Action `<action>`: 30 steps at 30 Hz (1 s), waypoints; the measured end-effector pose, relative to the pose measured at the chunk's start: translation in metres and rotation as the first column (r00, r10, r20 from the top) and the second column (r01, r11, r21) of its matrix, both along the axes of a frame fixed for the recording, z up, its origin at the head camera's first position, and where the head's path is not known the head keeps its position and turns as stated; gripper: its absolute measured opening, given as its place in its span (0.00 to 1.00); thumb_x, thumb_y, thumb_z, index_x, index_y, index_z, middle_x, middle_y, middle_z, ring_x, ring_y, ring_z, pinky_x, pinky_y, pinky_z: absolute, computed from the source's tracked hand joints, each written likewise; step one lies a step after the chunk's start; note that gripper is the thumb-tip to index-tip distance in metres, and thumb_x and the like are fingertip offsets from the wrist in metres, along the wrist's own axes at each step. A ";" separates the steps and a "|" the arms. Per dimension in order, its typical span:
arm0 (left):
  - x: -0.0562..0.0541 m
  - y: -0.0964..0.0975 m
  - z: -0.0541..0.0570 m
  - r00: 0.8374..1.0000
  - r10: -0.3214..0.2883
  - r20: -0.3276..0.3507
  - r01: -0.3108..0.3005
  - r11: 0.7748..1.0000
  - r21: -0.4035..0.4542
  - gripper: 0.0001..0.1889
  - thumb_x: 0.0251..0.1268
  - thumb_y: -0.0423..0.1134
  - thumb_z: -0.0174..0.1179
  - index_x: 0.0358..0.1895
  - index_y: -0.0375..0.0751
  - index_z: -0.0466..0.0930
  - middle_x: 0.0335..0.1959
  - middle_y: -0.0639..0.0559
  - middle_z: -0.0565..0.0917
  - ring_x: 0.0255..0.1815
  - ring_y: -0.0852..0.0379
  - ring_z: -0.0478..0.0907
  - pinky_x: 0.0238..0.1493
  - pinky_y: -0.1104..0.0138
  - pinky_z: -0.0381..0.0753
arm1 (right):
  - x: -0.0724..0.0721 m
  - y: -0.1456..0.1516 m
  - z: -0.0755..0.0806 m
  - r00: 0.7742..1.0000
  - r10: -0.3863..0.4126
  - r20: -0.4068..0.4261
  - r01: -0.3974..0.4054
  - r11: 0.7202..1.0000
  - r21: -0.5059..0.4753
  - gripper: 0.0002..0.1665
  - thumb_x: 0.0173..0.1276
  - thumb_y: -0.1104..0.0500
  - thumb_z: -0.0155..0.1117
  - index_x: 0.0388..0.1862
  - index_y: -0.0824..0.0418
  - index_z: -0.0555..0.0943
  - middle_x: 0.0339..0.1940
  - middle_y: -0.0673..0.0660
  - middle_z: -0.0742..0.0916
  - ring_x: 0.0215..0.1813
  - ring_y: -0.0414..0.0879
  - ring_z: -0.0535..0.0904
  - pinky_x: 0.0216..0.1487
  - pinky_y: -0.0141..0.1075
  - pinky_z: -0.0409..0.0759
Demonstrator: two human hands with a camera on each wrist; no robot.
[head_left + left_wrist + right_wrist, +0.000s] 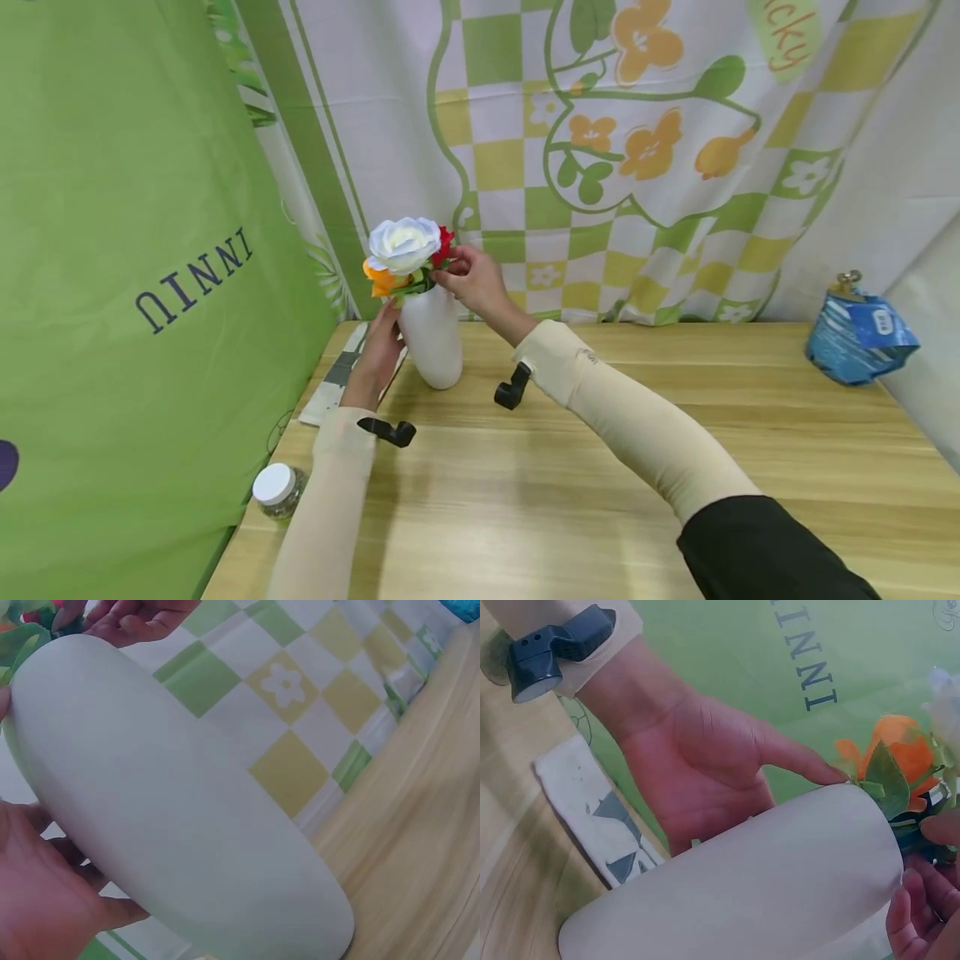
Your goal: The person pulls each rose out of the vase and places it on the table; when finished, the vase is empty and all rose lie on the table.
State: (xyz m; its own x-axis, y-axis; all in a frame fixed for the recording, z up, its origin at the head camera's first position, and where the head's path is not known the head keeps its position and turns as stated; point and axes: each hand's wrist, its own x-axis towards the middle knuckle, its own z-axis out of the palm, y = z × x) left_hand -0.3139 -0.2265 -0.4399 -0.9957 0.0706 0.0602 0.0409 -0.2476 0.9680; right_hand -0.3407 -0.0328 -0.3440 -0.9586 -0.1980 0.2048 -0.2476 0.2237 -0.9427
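We are watching a white vase (435, 342) that is standing on a wooden bench (540, 500), and we are placing everything else by it. Our left hand (381, 350) is holding the vase from its left side: the palm is facing the wall, the fingers are curving round behind it, and the thumb is stretching up to the rim. Our right hand (478, 279) is working at the vase's mouth from the right, its thumb and fingers nearly closed and pinching among the stems (909, 834), just under the red flower (444, 246); exactly which stem they are gripping we are unable to tell. Above the vase's mouth a large white flower (405, 244) is spreading, while an orange flower (381, 281) is leaning out over the rim's left side, with a green leaf (887, 776) showing against it. Just left of the vase, a grey-and-white folded cloth (322, 400) is lying beneath our left hand. Nearer us and left of the vase, a jar (280, 492) is standing with its white lid on. Well to the vase's right, a blue bag (858, 337) is sitting, and behind the vase a checked, flowered curtain (577, 167) is hanging.
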 end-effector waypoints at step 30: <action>-0.001 -0.009 0.009 0.995 -0.080 0.064 0.083 0.995 -0.050 0.35 0.77 0.49 0.40 0.82 0.44 0.42 0.82 0.41 0.50 0.83 0.45 0.47 0.80 0.45 0.48 | 0.004 -0.006 0.024 0.987 -0.037 -0.158 0.025 0.997 -0.074 0.28 0.63 0.69 0.65 0.64 0.67 0.77 0.39 0.66 0.88 0.38 0.47 0.82 0.30 0.27 0.75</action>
State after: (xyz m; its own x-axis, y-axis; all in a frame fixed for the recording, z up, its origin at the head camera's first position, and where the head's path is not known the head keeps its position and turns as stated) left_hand -0.3149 -0.2357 -0.4308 -0.9882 0.1528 -0.0068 -0.0371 -0.1961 0.9799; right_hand -0.3371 -0.0387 -0.3195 -0.9181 -0.1482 0.3676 -0.3896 0.1674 -0.9056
